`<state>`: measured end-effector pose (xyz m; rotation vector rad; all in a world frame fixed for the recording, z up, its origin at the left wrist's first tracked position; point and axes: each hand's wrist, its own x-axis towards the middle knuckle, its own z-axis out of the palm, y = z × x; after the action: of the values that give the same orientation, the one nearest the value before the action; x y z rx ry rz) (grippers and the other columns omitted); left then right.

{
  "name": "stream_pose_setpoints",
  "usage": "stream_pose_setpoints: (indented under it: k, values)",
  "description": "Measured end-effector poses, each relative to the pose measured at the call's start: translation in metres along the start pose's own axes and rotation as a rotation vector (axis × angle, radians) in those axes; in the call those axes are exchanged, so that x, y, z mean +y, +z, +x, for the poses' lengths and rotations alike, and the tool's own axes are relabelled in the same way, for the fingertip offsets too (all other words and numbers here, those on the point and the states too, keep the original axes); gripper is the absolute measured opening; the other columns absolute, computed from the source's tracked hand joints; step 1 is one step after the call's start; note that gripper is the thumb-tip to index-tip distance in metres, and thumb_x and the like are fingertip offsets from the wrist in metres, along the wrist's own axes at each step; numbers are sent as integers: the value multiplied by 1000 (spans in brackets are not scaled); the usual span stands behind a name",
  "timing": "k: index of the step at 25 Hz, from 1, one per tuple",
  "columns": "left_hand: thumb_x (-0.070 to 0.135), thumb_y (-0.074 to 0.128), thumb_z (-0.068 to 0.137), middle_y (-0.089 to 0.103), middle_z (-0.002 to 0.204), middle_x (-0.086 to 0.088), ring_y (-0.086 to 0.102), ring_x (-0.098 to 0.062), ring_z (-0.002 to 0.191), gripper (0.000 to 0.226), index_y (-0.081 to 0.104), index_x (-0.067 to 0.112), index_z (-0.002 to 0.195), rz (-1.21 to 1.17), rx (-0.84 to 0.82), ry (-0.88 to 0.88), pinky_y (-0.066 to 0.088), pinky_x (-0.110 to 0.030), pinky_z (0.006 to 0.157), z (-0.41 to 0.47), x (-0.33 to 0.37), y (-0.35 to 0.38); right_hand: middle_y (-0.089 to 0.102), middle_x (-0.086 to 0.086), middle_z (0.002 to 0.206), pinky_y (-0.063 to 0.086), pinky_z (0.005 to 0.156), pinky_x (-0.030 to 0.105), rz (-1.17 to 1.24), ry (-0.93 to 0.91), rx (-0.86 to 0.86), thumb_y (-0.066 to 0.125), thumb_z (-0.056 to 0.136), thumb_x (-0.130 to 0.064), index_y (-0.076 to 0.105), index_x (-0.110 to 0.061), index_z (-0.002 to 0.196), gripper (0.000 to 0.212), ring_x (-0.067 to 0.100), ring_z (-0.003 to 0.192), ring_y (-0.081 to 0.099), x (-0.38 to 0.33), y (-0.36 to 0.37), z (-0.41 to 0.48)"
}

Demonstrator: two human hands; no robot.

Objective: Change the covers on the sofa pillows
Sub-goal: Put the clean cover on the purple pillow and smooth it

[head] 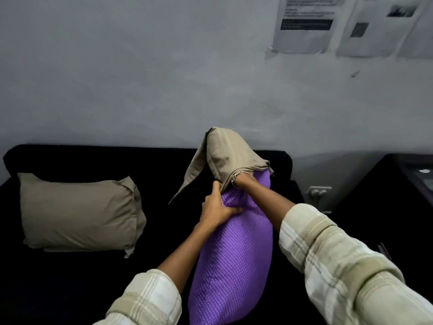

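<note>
I see my left hand gripping the purple pillow, upright on the sofa; my right hand is buried inside the beige cover capping its top, so I cannot tell its grip

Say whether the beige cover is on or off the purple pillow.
Partly on: the cover caps only the top of the pillow; the rest is bare.

You are in a plain sitting room. Take the black sofa as your reference. A pillow in a beige cover lies on the sofa's seat. A painted wall rises directly behind the sofa. Printed sheets are taped above the sofa's right end. A wall socket sits just right of the sofa, and a dark cabinet stands beyond it.
</note>
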<state>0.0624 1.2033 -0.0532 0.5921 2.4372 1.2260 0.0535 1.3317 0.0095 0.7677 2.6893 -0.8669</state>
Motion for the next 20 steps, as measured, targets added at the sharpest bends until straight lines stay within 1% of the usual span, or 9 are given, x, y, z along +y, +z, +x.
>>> stream_pose_setpoints:
  k: [3,5,7,8,10,12,14,17,20]
  values:
    - [21,77,59,57,64,11,52,-15,63,35,47,20,78,-98,226,17,42,-33,61,9,-11,3,48,20,141,35,105,30,46,-51,-36,42,99,-5,46,6,136,38,30,130,46,11,-2,-1]
    - [4,68,59,43,58,9,36,-7,57,28,43,16,65,-328,260,57,31,-32,54,18,-25,3,55,17,136,40,106,28,307,-259,-119,61,89,-2,52,2,133,45,24,125,53,20,-17,-6]
    - [-14,61,64,43,58,6,36,-5,57,38,46,21,59,-538,296,3,27,-30,53,23,-42,-2,65,10,123,48,98,26,728,-299,-88,81,72,-10,63,-2,120,52,18,114,60,46,-30,-7]
    - [-21,58,66,51,61,6,43,-5,57,43,54,21,62,-634,310,-58,33,-27,54,24,-48,-5,66,8,118,49,93,24,833,-228,33,87,64,-22,65,-5,116,59,18,110,61,74,-29,2]
    - [-27,54,69,67,75,2,60,-7,64,48,68,16,85,-814,319,-158,50,-25,60,20,-50,-11,57,5,128,47,97,30,866,81,150,86,57,-53,53,-15,131,90,19,115,55,133,-18,14]
    - [-28,52,71,72,79,4,66,-5,66,51,69,10,101,-955,293,-219,54,-21,60,15,-46,-9,49,0,140,38,110,45,884,329,-121,69,61,-77,40,-29,142,99,22,127,48,177,11,16]
    - [-29,50,71,74,76,6,67,-6,64,53,69,10,101,-1069,247,-244,55,-20,58,8,-44,-3,58,1,130,37,108,46,998,347,-301,56,71,-79,52,-32,131,76,25,124,52,186,31,7]
    - [-22,53,78,70,71,3,63,-8,59,38,66,10,93,-974,266,-330,53,-19,53,7,-46,2,68,6,118,49,97,38,979,281,-169,85,47,-66,65,-17,118,88,22,107,65,156,24,-10]
    - [-8,48,78,54,63,-4,49,-9,47,22,59,9,87,-574,169,-450,39,-15,42,5,-55,3,74,3,94,53,78,27,877,167,152,95,48,-29,72,-5,94,56,15,83,68,128,10,-3]
